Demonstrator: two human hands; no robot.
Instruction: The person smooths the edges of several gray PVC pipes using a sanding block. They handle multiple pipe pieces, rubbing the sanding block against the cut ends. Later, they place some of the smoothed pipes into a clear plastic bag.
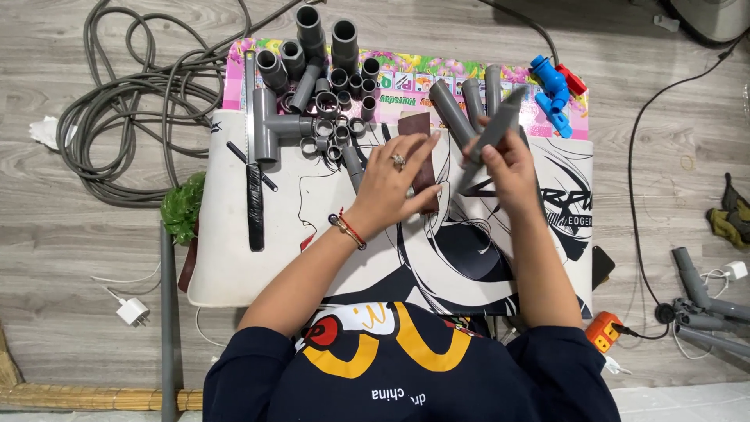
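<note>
Grey plastic pipe (491,137), a short length, sits slanted in my right hand (508,168), whose fingers are wrapped closed around its lower half while its upper end points toward the far edge of the mat (234,266). My left hand (391,184) lies with fingers together and flat over a brown strip of sandpaper (416,129), pressing it near the middle of the mat; a ring and a red cord bracelet show on that hand. The pipe's lower end meets the left fingertips just beside the strip, though I cannot tell whether it touches the paper itself. Two more grey pipe lengths (461,105) lie just behind the held one, toward the far edge. At the mat's far left corner a heap of grey fittings (320,86) is gathered, with a tee piece among them. A hacksaw (255,187) with a black handle lies along the left edge. Blue valves (553,90) rest at the far right corner. Off the mat, a coiled grey hose (125,109) lies on the wooden floor.
</note>
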